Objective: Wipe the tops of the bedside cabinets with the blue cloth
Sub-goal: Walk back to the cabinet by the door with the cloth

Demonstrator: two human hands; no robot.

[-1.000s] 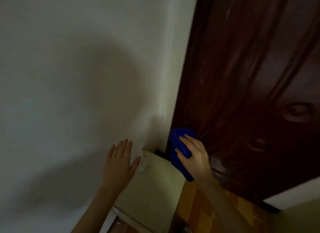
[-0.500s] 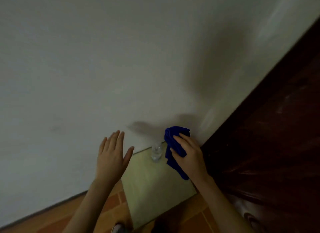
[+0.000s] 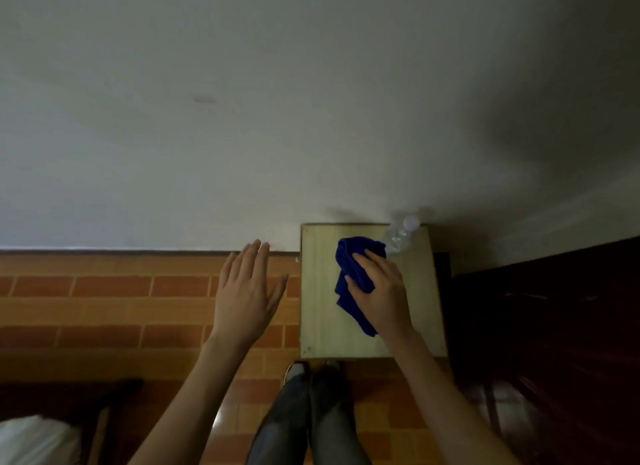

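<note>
Here the right hand [image 3: 382, 293] presses the bunched blue cloth [image 3: 355, 274] on the pale wooden bedside cabinet top [image 3: 318, 312], just beside a clear plastic bottle [image 3: 401, 234]. The left hand [image 3: 246, 295] hovers spread, empty. Only 1 cabinet shows; wiping seems barely started.

Cabinet against the wall, hands over and beside it

The cabinet [image 3: 415, 308] stands against the wall [image 3: 277, 101], a dark door [image 3: 554, 326] to its right and tiled floor [image 3: 104, 308] to its left. A bottle [image 3: 401, 234] stands at its back right corner. The right hand [image 3: 384, 295] presses the cloth [image 3: 353, 277] onto the top; the left hand [image 3: 247, 296] hovers left of the cabinet, above the floor
</note>
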